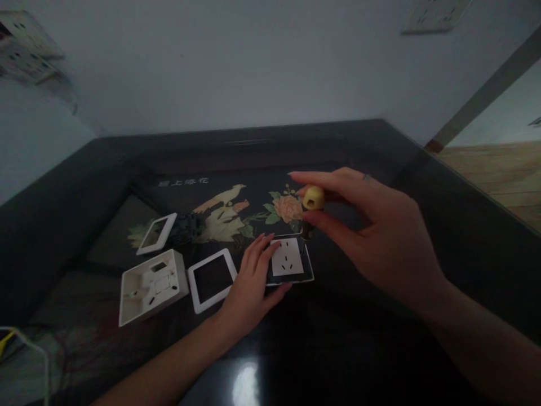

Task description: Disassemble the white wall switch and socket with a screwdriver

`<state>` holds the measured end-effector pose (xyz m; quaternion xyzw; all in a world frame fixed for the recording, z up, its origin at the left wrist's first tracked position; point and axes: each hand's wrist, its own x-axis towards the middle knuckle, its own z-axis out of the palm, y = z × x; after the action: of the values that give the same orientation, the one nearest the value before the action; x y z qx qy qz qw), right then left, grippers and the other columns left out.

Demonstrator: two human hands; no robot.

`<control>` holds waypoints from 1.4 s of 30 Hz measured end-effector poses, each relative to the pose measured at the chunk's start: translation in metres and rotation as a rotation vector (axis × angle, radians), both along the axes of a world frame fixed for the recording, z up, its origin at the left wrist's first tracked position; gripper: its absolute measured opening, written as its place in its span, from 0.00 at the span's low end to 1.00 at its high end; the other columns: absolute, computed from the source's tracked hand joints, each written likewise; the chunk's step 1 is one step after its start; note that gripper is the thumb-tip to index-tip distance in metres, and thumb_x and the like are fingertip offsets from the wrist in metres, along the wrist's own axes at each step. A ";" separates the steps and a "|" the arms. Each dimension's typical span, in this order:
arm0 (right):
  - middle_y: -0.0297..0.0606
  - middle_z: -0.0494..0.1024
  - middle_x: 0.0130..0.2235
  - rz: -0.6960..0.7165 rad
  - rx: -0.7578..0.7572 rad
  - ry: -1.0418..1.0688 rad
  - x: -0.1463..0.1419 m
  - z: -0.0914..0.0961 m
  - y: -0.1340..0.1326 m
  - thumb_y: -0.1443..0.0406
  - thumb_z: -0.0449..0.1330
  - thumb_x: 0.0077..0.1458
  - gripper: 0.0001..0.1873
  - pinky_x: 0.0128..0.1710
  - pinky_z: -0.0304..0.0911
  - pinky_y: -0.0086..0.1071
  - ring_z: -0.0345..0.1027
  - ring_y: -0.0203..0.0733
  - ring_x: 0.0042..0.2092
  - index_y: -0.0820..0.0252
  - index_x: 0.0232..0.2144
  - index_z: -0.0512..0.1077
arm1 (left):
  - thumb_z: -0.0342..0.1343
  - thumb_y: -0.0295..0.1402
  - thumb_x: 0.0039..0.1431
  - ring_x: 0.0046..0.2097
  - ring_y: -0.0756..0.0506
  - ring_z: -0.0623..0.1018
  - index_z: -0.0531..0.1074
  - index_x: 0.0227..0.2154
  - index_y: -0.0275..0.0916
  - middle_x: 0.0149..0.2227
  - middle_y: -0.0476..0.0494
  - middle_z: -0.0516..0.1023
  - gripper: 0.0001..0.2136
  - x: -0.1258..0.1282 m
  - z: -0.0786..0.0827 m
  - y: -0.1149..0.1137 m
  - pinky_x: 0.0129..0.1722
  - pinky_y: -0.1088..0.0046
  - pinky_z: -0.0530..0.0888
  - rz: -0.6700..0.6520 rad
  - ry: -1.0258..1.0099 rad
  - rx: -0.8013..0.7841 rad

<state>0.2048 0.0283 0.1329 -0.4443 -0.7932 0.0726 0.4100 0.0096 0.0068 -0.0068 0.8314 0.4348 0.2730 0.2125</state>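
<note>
My right hand (372, 225) pinches the yellow-topped handle of a screwdriver (313, 198), held upright with its shaft pointing down. Its lower end meets the right side of a wall socket (287, 257), a white five-hole face set in a dark frame with a white edge. My left hand (252, 276) grips this socket from the left, fingers over its upper edge and thumb at its lower edge. Just left of that hand lies a white square cover frame (192, 282). The screwdriver's tip is too small to make out.
A white mounting box (181, 276) stands open-side up at the left. Behind it another white frame (173, 221) leans against a dark part (184, 228). Cables (45, 361) lie at the lower left. Wall sockets (435, 14) are fixed above the glossy black table (338, 349).
</note>
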 end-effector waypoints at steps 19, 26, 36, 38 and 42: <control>0.42 0.76 0.48 0.116 -0.156 -0.025 0.005 -0.004 0.007 0.71 0.62 0.55 0.20 0.44 0.68 0.40 0.71 0.46 0.48 0.59 0.51 0.72 | 0.57 0.32 0.60 0.69 0.33 0.50 0.43 0.65 0.45 0.68 0.34 0.49 0.35 -0.001 -0.004 -0.001 0.65 0.42 0.56 0.017 -0.045 -0.023; 0.41 0.77 0.45 0.092 -0.158 -0.037 0.006 -0.006 0.011 0.76 0.56 0.57 0.27 0.44 0.68 0.43 0.72 0.46 0.46 0.58 0.57 0.68 | 0.54 0.30 0.62 0.70 0.33 0.44 0.45 0.65 0.45 0.69 0.34 0.45 0.32 0.000 0.001 -0.005 0.65 0.41 0.54 -0.018 -0.005 0.032; 0.39 0.77 0.43 0.220 -0.228 0.128 -0.012 -0.029 0.013 0.75 0.59 0.53 0.21 0.42 0.72 0.37 0.73 0.41 0.42 0.59 0.49 0.69 | 0.53 0.29 0.63 0.61 0.39 0.67 0.59 0.58 0.47 0.58 0.39 0.66 0.21 -0.004 0.043 0.006 0.61 0.51 0.66 -0.008 -0.405 0.109; 0.38 0.77 0.42 0.221 -0.197 0.131 -0.016 -0.035 0.013 0.75 0.59 0.53 0.20 0.41 0.72 0.38 0.73 0.41 0.41 0.58 0.49 0.69 | 0.53 0.30 0.64 0.57 0.42 0.72 0.62 0.54 0.46 0.55 0.41 0.69 0.16 0.000 0.061 0.015 0.56 0.58 0.72 0.058 -0.635 0.051; 0.38 0.78 0.42 0.217 -0.152 0.156 -0.021 -0.041 0.013 0.72 0.60 0.54 0.16 0.44 0.70 0.41 0.73 0.42 0.41 0.56 0.46 0.70 | 0.58 0.29 0.60 0.47 0.46 0.79 0.63 0.55 0.42 0.44 0.45 0.78 0.21 0.005 0.088 0.031 0.50 0.66 0.76 0.064 -0.734 -0.090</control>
<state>0.1837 0.0408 0.0917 -0.3787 -0.7946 0.2105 0.4253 0.0148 0.0376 0.0813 0.6541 0.3671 0.5401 0.3818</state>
